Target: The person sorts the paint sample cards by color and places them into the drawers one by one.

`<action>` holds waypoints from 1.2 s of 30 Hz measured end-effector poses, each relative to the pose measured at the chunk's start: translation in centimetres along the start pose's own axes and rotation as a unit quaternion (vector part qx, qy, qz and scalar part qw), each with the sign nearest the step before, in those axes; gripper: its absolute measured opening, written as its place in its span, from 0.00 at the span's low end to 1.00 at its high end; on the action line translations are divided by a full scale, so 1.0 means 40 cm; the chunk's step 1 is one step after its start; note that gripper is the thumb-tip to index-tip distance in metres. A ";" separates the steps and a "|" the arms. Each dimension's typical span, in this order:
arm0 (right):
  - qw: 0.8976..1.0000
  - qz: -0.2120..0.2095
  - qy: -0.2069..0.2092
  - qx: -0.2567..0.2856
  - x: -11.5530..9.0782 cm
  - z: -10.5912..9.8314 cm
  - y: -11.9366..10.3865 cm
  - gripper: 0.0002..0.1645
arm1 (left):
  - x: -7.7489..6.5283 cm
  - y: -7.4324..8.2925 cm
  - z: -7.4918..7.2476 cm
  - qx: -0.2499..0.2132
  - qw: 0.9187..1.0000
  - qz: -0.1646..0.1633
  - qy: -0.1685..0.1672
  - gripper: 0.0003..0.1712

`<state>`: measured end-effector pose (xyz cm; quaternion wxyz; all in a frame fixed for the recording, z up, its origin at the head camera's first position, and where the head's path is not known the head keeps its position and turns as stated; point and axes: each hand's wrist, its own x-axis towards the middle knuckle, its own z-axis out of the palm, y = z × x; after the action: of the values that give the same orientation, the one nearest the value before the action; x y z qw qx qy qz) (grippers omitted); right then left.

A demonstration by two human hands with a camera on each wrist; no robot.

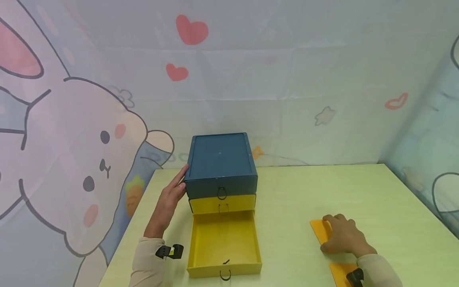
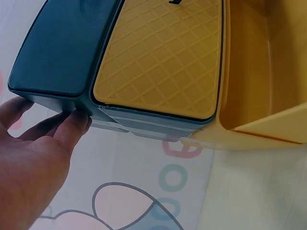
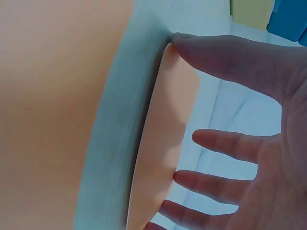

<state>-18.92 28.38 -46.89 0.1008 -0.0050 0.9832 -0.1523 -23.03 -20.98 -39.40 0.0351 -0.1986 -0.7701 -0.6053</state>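
A drawer cabinet with a dark blue top stands at the back of the table, its lowest yellow drawer pulled out. My left hand rests on the cabinet's left side; in the left wrist view its fingers touch the blue top unit. To the right, my right hand holds a flat orange card across its width. In the right wrist view, the thumb is at one corner of that card, with fingertips along the opposite edge.
Another flat orange card lies nearer the front edge, partly under the right sleeve. The middle yellow drawer has a thin loop handle, like the others. Behind the table hangs a printed cloth with hearts and a rabbit.
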 end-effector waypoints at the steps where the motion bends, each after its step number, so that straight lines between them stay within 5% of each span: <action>1: 1.000 -0.001 0.001 0.001 -0.001 0.001 0.000 0.52 | 0.000 0.001 0.000 0.001 1.000 0.000 0.000 0.31; 14: 0.999 -0.043 0.021 -0.006 -0.013 0.001 -0.019 0.52 | -0.003 0.006 0.000 0.006 1.000 -0.005 0.002 0.30; 36: 0.984 -0.156 0.091 -0.002 -0.071 -0.052 -0.168 0.52 | -0.004 0.006 -0.003 0.004 1.000 -0.002 0.000 0.31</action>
<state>-16.69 22.72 -42.36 -0.0136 -0.1445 0.9757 -0.1639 -22.82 -21.10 -39.19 0.0345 -0.1968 -0.7731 -0.6020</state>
